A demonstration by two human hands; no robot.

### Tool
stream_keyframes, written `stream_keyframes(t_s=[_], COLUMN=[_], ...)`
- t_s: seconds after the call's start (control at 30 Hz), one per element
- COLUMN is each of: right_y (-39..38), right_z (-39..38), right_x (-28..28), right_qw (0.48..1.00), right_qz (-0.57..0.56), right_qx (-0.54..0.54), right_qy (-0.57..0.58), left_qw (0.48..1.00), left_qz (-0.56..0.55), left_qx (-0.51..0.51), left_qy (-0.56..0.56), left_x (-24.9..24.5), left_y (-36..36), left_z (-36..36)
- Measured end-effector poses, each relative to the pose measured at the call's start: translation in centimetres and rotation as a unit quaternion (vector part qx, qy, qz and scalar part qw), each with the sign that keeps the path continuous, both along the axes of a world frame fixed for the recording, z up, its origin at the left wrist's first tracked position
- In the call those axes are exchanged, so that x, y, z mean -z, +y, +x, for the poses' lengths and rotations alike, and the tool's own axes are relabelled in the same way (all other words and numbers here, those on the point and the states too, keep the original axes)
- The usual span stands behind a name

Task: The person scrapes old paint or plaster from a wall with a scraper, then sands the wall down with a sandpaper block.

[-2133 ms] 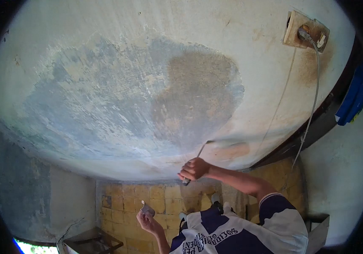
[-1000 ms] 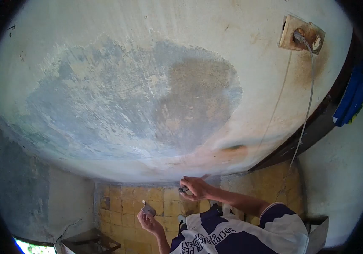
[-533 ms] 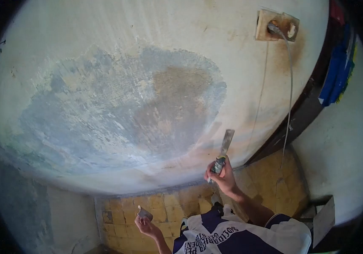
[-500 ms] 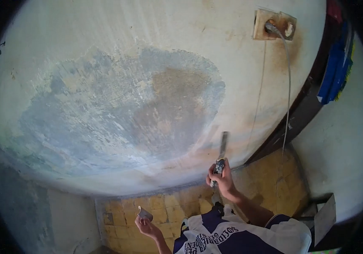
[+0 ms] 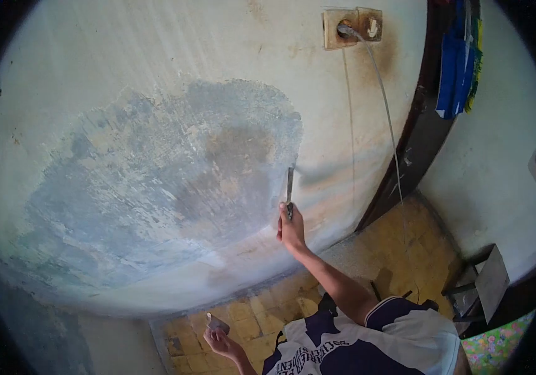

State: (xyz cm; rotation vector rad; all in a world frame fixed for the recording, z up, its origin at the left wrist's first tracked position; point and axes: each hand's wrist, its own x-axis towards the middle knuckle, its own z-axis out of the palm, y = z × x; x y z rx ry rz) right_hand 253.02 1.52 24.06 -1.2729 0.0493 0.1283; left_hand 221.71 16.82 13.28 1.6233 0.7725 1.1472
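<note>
My right hand (image 5: pixel 291 229) is closed round the handle of a scraper (image 5: pixel 290 183) with a long, narrow blade. The blade points upward, and its tip is right at the right edge of a rough grey patch (image 5: pixel 155 181) on the pale wall (image 5: pixel 230 50). Lower down, away from the wall patch, my left hand (image 5: pixel 221 344) grips a small curled grey sheet (image 5: pixel 218 323) that looks like sandpaper. My left hand is over the yellow tiled floor (image 5: pixel 261 312).
A scorched socket (image 5: pixel 352 28) with a plugged-in grey cable (image 5: pixel 388 103) is at the upper right. The cable hangs down in front of a dark frame (image 5: pixel 399 162). Blue material (image 5: pixel 454 75) hangs beyond it. A small stool-like piece (image 5: pixel 491 275) and flowered cloth (image 5: pixel 499 347) lie right.
My right hand has raised the scraper up and left to the grey patch's edge. My left hand still holds the curled sheet. The view has shifted to the right.
</note>
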Motion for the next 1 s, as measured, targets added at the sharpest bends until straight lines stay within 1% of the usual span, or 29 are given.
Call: stream_keyframes(t_s=[0.07, 0.1, 0.17, 0.23, 0.27, 0.33, 0.37, 0.4, 0.43, 0.5, 0.53, 0.63, 0.67, 0.73, 0.77, 0.8, 0.83, 0.9, 0.93, 1.0], right_y=[1.1, 1.2, 1.1, 0.6, 0.4, 0.5, 0.4, 0.3, -0.4, -1.6, -1.9, -1.1, -1.4, -2.1, -2.4, -2.8, -2.5, -2.0, -2.1, -3.0], right_z=[-2.5, -4.1, -2.4, 1.0, 0.6, -2.3, -3.3, -2.8, -0.8, 2.0, 1.8, -1.9, -1.5, 2.0, 3.2, 2.5, 1.1, -1.6, -1.3, 1.9], right_x=[-1.1, -2.1, -2.5, -1.6, -1.5, -3.9, -4.3, -3.9, -3.3, -3.5, -3.9, -5.9, -6.3, -5.1, -4.4, -4.9, -5.4, -5.9, -6.2, -5.8], right_qw=[0.999, 0.997, 0.999, 0.998, 0.999, 0.999, 0.998, 0.998, 0.999, 0.998, 0.997, 0.998, 0.998, 0.999, 0.997, 0.997, 0.998, 0.995, 0.994, 0.998], right_qz=[0.012, 0.023, 0.032, 0.032, 0.027, 0.029, 0.027, 0.013, 0.035, 0.048, 0.066, 0.0, 0.0, 0.016, 0.026, 0.048, 0.038, 0.011, 0.04, 0.043], right_qx=[-0.031, -0.077, -0.031, 0.043, 0.027, -0.03, -0.061, -0.061, -0.023, 0.044, 0.04, -0.058, -0.067, 0.018, 0.062, 0.041, -0.001, -0.085, -0.094, -0.015], right_qy=[-0.002, -0.007, 0.006, -0.038, -0.009, 0.009, 0.022, 0.006, -0.016, -0.025, -0.008, -0.009, -0.014, -0.036, -0.048, -0.049, -0.051, -0.052, -0.038, -0.041], left_qw=[1.0, 1.0, 1.0, 1.0, 1.0, 1.0, 1.0, 1.0, 1.0, 1.0, 0.999, 0.999, 1.0, 1.0, 1.0, 0.999, 0.998, 0.999, 0.999, 0.999], left_qz=[0.012, 0.016, 0.014, 0.002, 0.004, 0.007, 0.004, 0.002, -0.001, 0.019, 0.033, 0.022, 0.011, -0.014, -0.005, 0.007, 0.019, 0.008, 0.002, 0.011], left_qx=[0.006, 0.004, -0.002, -0.011, -0.014, -0.022, -0.01, 0.003, 0.015, 0.014, 0.016, 0.007, 0.012, 0.019, 0.029, 0.04, 0.05, 0.04, 0.035, 0.039], left_qy=[-0.002, 0.006, 0.007, -0.005, 0.001, 0.002, -0.007, -0.016, -0.024, -0.002, 0.008, 0.026, 0.011, -0.013, -0.002, 0.006, 0.012, 0.008, 0.006, 0.005], left_x=[0.5, 0.6, 1.0, -0.4, 0.2, 1.9, 1.7, 1.3, 1.0, 0.5, 0.0, -1.4, -1.1, -0.2, -0.2, -0.5, -0.7, -0.3, -0.1, -0.6], left_y=[0.6, 0.7, 0.8, -0.1, 0.2, 1.0, 1.0, 1.0, 0.8, 0.1, 0.3, -0.6, -0.7, -0.7, -0.8, -0.9, -0.9, -1.1, -1.4, -2.1], left_z=[-0.1, -0.6, -1.0, -1.0, -1.4, -1.2, -1.1, -0.9, -0.7, -0.3, 0.1, 1.5, 2.0, 2.4, 2.3, 2.5, 3.0, 3.8, 4.1, 4.7])
